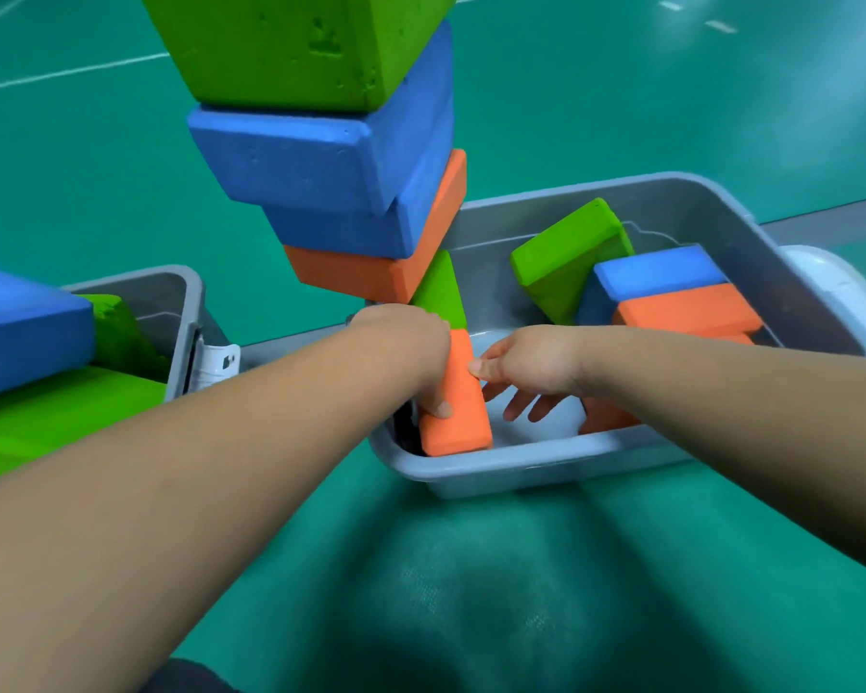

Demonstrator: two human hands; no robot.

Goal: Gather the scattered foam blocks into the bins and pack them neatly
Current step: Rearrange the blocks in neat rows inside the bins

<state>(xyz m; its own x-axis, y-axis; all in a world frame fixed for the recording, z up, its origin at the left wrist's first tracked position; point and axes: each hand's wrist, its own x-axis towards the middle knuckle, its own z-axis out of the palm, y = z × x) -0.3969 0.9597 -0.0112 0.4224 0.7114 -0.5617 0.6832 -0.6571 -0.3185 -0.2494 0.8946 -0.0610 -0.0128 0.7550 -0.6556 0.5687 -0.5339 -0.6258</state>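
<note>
The grey bin (546, 465) is showing smooth, slightly glossy plastic. At the bin's near end, the orange block (458, 407) is looking like matt, fine-grained foam; high above the bin, the green block (291, 47) is showing pitted, dented foam.

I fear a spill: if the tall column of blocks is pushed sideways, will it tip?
Probably yes: the column leans and its blocks sit offset. The pitted green top block suggests light foam, so a small push may suffice. The left hand grips the bottom orange block, which likely steadies it for now.
</note>
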